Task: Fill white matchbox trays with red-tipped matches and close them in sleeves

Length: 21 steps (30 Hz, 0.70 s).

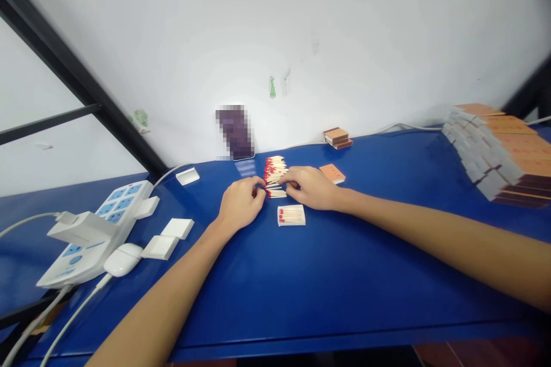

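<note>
A pile of red-headed matches [275,167] lies on the blue table. My left hand [243,202] is at the red heads, thumb and forefinger closed in a pinch on the pile's near part. From the other side my right hand [313,188] pinches at the plain ends of the same matches. How many matches the fingers hold is too small to tell. Just in front of the hands sits a white matchbox tray [301,217] with several matches lying in it. An orange matchbox sleeve [332,173] lies behind my right hand.
White matchbox trays [160,247] lie at the left, near a power strip [129,206] with a plug, cables and a white earbud case [123,259]. A phone [236,133] leans on the wall. Small matchboxes [338,137] stand behind; a large matchbox stack [499,155] is at the right.
</note>
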Motion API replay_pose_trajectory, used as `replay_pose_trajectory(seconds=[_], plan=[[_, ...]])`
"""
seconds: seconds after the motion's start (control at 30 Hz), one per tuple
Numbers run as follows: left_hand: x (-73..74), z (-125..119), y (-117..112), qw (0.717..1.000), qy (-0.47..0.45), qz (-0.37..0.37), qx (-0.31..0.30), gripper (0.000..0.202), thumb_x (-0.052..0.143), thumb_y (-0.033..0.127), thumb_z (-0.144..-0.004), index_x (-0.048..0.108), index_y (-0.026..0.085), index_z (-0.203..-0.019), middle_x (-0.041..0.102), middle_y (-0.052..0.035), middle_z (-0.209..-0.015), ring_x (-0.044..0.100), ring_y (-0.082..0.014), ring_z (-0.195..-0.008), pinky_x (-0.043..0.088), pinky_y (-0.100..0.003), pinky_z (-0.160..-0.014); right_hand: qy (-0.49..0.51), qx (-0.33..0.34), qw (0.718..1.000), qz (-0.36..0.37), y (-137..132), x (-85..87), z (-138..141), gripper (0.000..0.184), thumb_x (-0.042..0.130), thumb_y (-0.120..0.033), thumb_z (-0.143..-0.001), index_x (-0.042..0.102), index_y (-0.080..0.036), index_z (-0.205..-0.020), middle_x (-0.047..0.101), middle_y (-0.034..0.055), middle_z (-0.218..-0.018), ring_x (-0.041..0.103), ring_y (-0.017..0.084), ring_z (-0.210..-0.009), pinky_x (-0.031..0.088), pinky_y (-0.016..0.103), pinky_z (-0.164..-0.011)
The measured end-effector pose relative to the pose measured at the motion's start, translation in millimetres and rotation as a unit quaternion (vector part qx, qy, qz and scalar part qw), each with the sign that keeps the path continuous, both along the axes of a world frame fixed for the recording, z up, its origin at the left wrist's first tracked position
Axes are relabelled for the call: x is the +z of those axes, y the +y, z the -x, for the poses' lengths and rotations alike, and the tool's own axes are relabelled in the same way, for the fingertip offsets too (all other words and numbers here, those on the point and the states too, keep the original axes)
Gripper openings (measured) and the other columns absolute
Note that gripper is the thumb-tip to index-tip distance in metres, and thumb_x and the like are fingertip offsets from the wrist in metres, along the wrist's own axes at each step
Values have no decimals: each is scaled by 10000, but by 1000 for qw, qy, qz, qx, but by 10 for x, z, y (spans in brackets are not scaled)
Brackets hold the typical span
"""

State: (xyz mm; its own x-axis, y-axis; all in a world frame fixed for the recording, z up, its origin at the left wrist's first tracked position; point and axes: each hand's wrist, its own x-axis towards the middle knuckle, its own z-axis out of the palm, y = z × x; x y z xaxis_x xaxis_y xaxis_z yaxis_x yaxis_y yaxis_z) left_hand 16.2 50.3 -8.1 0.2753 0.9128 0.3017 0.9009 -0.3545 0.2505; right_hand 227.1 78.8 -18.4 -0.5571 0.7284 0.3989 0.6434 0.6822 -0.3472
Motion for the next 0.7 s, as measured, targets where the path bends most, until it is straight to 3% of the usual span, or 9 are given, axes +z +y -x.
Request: replay_pose_trajectory(seconds=[0.7], plan=[[-6, 9, 0, 1000, 2, -1, -3, 275, 476, 225, -845, 695, 226, -1012, 722, -3, -800, 641, -190, -734, 413, -274, -615, -7, 5, 1000, -1, -15, 5, -1, 252, 512, -141, -826, 716, -202, -961, 648, 29, -851, 524, 138, -710, 318, 252, -646]])
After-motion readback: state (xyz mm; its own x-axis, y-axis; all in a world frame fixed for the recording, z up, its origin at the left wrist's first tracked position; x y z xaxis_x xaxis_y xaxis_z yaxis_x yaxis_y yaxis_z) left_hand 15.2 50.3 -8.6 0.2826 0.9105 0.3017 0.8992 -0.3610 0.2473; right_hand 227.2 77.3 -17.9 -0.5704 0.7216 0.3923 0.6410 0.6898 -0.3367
